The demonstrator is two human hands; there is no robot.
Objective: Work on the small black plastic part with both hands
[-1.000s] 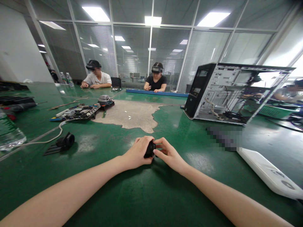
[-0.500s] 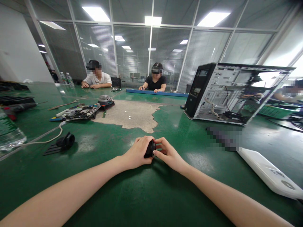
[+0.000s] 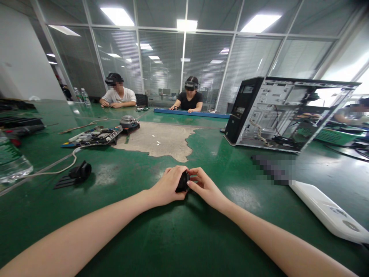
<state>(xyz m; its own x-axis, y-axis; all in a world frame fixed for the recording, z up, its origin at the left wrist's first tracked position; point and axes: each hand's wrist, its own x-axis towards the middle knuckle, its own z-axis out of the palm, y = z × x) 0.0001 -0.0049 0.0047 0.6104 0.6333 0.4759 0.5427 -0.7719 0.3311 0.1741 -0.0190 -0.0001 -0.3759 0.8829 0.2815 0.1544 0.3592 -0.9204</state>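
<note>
A small black part (image 3: pixel 182 182) with a rounded shape rests low over the green tabletop, between my two hands; its exact kind is hard to make out. My left hand (image 3: pixel 168 186) is wrapped round it from the left, fingers over the top and thumb underneath. From the other side, the fingertips and thumb of my right hand (image 3: pixel 204 187) pinch its right edge. Much of the part is covered by my fingers.
To the left lie a black plastic bracket (image 3: pixel 77 174), a circuit board (image 3: pixel 95 135) and a clear bottle (image 3: pixel 13 159). An open computer case (image 3: pixel 288 115) stands at the right, near a white power bank-like device (image 3: pixel 328 209). Two people sit across the table.
The right thumb has shifted slightly on the edge of the black part. Otherwise both hands stay where they were.
</note>
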